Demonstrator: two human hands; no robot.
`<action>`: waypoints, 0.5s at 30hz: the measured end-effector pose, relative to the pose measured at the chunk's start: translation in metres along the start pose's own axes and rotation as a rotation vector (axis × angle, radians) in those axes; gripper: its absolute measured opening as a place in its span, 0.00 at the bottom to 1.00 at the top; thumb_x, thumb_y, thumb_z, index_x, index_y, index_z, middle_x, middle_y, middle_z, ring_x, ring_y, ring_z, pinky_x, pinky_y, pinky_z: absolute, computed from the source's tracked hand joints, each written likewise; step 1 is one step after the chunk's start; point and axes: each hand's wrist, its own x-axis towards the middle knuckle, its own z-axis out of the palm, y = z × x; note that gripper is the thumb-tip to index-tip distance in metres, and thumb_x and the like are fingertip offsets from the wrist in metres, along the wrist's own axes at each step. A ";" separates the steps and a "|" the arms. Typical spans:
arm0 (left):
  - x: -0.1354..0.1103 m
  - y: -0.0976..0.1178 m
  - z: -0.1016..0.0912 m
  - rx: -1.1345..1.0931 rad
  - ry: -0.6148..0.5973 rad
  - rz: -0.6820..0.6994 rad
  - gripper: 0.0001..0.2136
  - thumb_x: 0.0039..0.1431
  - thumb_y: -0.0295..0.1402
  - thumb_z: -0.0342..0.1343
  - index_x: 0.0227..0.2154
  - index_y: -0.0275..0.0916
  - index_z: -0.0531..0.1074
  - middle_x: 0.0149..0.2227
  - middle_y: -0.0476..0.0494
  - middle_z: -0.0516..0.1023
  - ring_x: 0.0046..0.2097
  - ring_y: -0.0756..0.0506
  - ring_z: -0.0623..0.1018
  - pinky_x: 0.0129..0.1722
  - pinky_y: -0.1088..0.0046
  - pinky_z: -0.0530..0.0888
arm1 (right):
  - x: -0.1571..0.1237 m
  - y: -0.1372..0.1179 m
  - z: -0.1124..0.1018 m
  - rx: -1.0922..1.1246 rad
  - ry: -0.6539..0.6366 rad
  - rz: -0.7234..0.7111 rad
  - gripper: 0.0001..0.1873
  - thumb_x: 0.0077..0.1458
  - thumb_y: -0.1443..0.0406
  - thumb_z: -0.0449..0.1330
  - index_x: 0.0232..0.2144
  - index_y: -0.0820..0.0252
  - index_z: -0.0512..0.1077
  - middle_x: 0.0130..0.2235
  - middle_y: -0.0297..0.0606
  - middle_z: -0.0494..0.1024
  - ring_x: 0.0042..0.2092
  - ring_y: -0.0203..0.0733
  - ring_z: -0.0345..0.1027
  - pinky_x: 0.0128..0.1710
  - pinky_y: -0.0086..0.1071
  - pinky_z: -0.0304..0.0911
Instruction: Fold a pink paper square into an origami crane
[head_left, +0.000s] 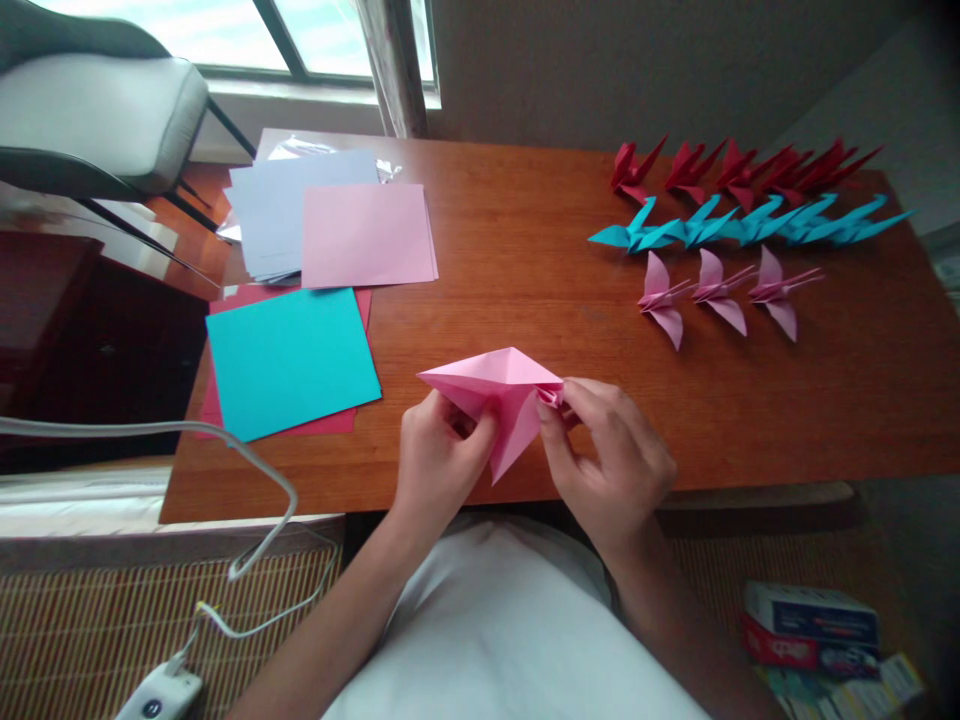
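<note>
A half-folded pink paper figure with pointed flaps is held just above the front edge of the brown wooden table. My left hand pinches its left underside, fingers closed on the paper. At the narrow right tip my right hand pinches a small fold between thumb and fingers.
Finished paper cranes lie in three rows at the back right: red, teal, pink. Flat sheets lie at the left: teal, pink, pale blue. A chair stands far left; a cable and boxes are below.
</note>
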 end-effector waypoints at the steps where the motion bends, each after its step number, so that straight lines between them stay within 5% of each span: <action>1: 0.000 -0.001 0.000 -0.004 0.003 -0.001 0.09 0.55 0.35 0.63 0.25 0.39 0.69 0.24 0.49 0.77 0.25 0.49 0.75 0.24 0.76 0.68 | 0.000 0.000 0.000 0.003 -0.002 -0.001 0.15 0.60 0.71 0.65 0.48 0.55 0.74 0.40 0.40 0.84 0.40 0.42 0.81 0.44 0.32 0.76; 15: -0.004 0.002 -0.001 -0.121 -0.036 -0.045 0.08 0.54 0.34 0.64 0.26 0.38 0.71 0.25 0.48 0.78 0.27 0.48 0.76 0.26 0.76 0.70 | 0.000 0.001 0.005 -0.019 0.031 0.023 0.15 0.59 0.73 0.65 0.47 0.54 0.74 0.39 0.39 0.84 0.40 0.42 0.81 0.44 0.33 0.76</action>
